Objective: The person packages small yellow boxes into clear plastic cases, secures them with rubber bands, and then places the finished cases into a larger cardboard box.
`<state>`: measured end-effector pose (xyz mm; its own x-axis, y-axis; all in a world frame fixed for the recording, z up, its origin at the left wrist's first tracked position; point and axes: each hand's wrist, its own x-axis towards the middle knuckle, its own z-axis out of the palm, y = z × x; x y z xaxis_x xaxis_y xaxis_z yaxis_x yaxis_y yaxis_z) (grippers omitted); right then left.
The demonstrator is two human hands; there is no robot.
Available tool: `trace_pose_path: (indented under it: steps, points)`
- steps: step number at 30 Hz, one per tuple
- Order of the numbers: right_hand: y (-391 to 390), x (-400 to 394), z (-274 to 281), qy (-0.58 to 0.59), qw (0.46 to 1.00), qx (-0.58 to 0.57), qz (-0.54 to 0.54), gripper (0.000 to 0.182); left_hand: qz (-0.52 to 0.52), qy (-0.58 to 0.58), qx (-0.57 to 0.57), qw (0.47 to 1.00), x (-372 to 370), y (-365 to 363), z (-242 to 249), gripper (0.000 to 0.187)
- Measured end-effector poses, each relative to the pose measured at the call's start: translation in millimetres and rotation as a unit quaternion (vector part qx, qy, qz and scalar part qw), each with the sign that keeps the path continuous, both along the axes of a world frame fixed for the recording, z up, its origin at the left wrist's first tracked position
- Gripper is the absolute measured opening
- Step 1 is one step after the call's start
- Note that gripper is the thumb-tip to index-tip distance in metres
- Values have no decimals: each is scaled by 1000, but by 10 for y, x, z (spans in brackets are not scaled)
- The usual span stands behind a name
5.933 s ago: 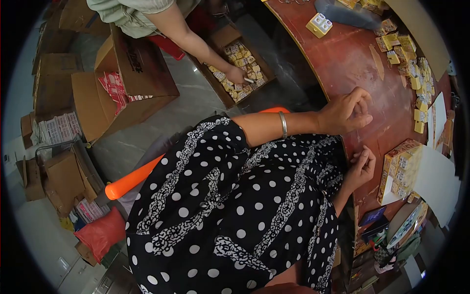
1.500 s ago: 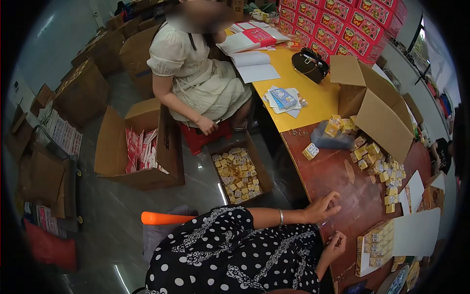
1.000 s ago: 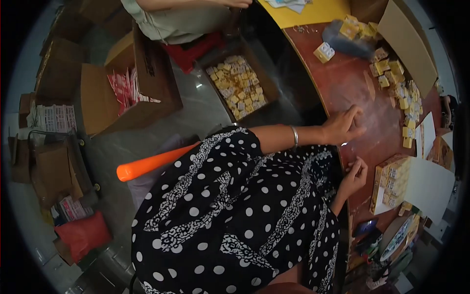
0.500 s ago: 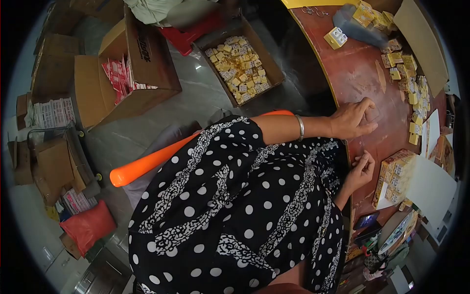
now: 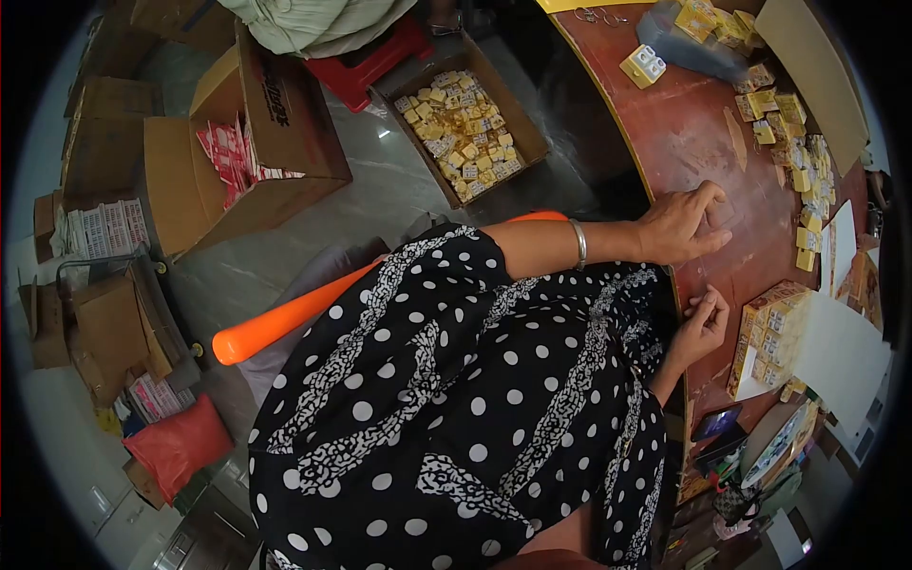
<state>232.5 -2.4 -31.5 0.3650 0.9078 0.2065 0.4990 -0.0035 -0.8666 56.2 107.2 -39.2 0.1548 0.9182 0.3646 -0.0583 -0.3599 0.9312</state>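
My left hand (image 5: pixel 680 224), with a silver bangle (image 5: pixel 579 243) at the wrist, rests on the reddish-brown tabletop (image 5: pixel 689 142) near its edge. Its fingers are bent and the thumb stands apart from them, with nothing visible between. Closer to me, my right hand (image 5: pixel 701 328) lies at the table edge with its fingers loosely curled in. I see nothing in it, though the palm is partly hidden. Beyond the right hand stands a yellow printed carton (image 5: pixel 768 337) with a white flap (image 5: pixel 841 351) folded out. The two hands are apart.
Small yellow-and-white boxes (image 5: pixel 807 199) line the table's far side; a single one (image 5: pixel 643 66) sits apart. On the floor are a carton of similar pieces (image 5: pixel 541 152), a carton with red-and-white packets (image 5: pixel 323 161) and a red stool (image 5: pixel 347 81). An orange chair bar (image 5: pixel 285 323) runs behind me.
Both hands have hardly moved. The view has shifted slightly, and a blurred shape at the top has gone, leaving more of the pale cloth over the red stool in sight.
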Motion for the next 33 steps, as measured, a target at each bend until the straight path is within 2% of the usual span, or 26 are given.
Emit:
trace_pose_path:
  steps: [21, 23, 24, 25, 26, 27, 28, 29, 31, 33]
  points:
    - [6, -27, -14, -16, 1000, 12, -7, 20, -5, -16, -6, 1000, 10, -6, 4, 49]
    - [11, 34, -95, 1, 1000, 25, 5, 21, -6, -39, -39, 998, 36, -11, -16, 49]
    - [17, -65, -26, -21, 999, 17, -17, 23, 8, -29, -14, 999, 8, -17, -11, 48]
    - [5, -105, 51, 20, 1000, -2, -11, 23, 13, -39, -35, 999, 29, -4, 12, 43]
    - [6, -172, 217, -49, 998, 20, -19, 22, -6, -57, -16, 998, 2, -4, 131, 42]
    - [-23, -111, 218, -9, 999, -4, -36, 19, 10, -31, 29, 999, 60, 66, -28, 39]
    - [-75, -43, 239, 20, 999, -2, -45, 17, -62, -107, -119, 985, 71, -6, 86, 39]
    - [-169, 65, 218, -16, 998, 35, -47, 15, -79, -115, -143, 980, 63, -37, 139, 39]
    - [-533, 155, 810, -58, 991, 88, -79, 9, -75, -75, -86, 991, 5, 3, 74, 40]
    - [-940, 670, 1033, -64, 956, 196, -208, 10, -89, -97, -66, 989, -6, 13, 27, 40]
